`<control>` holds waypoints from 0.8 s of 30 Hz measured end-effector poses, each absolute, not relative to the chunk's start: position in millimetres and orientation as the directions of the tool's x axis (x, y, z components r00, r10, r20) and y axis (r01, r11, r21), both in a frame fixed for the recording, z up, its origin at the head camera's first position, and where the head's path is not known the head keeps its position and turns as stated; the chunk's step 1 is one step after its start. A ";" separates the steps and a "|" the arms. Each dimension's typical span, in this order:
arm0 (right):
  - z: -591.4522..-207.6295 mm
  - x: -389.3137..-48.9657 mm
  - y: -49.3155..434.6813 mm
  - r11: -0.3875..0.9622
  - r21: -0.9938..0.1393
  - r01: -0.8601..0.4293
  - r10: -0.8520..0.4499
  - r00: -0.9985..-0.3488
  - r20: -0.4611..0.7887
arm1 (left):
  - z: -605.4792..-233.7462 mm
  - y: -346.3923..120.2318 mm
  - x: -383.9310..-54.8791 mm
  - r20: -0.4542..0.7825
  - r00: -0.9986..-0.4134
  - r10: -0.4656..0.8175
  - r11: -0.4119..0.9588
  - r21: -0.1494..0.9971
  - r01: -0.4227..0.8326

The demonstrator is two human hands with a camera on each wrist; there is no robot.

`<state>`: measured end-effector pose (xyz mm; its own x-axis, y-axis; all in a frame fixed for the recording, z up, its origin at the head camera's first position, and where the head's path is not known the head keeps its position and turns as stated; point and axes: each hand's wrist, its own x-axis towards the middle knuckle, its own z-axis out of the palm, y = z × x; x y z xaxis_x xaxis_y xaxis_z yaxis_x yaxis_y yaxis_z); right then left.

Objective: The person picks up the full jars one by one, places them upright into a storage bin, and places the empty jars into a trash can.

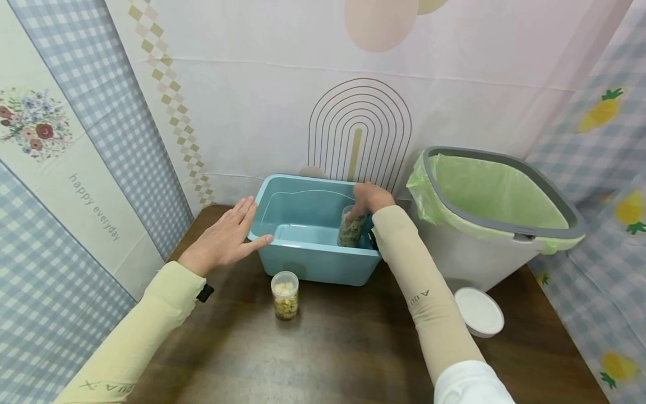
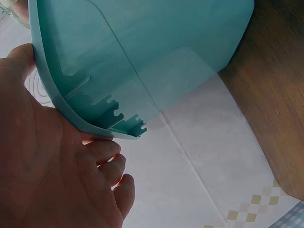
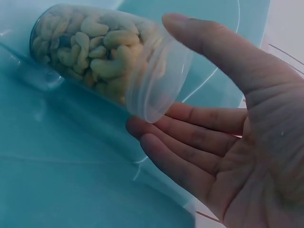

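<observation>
A light-blue plastic bin (image 1: 313, 264) stands on the wooden table against the back wall. Inside its right end is a clear jar of cashews (image 3: 90, 52), also seen upright in the head view. My right hand (image 1: 370, 197) reaches down over this jar, its thumb and loosely extended fingers on either side of the clear lid (image 3: 159, 80). At the bin's left end my left hand (image 1: 224, 233) lies along the rim (image 2: 50, 90) with straight fingers, the thumb by the front edge. In front of the bin stands a second clear jar with pale yellow pieces (image 1: 285, 303).
To the right of the bin is a white trash can (image 1: 454, 252) with a grey rim and green liner. A round white lidded container (image 1: 479, 311) sits near it on the table (image 1: 313, 365). Patterned cloths hang around the table.
</observation>
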<state>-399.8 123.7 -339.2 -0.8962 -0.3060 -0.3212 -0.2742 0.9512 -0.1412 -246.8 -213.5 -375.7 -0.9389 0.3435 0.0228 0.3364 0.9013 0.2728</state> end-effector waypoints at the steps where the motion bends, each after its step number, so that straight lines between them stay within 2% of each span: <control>1: -338.3 -400.2 123.8 0.951 -0.138 -0.276 -0.307 -0.895 -0.324 | -375.9 -213.2 -247.2 0.024 -0.939 0.343 0.901 0.274 0.336; 9: -319.9 -403.5 119.8 0.949 -0.140 -0.281 -0.312 -0.894 -0.322 | -376.3 -210.0 -249.9 0.029 -0.942 0.336 0.903 0.274 0.330; 12: -307.0 -394.9 115.8 0.951 -0.130 -0.280 -0.308 -0.900 -0.310 | -375.8 -212.5 -248.3 0.035 -0.938 0.345 0.898 0.278 0.341; 24: -271.2 -374.0 108.9 0.911 -0.092 -0.403 -0.413 -0.877 -0.246 | -376.7 -213.0 -249.5 0.033 -0.938 0.346 0.899 0.274 0.341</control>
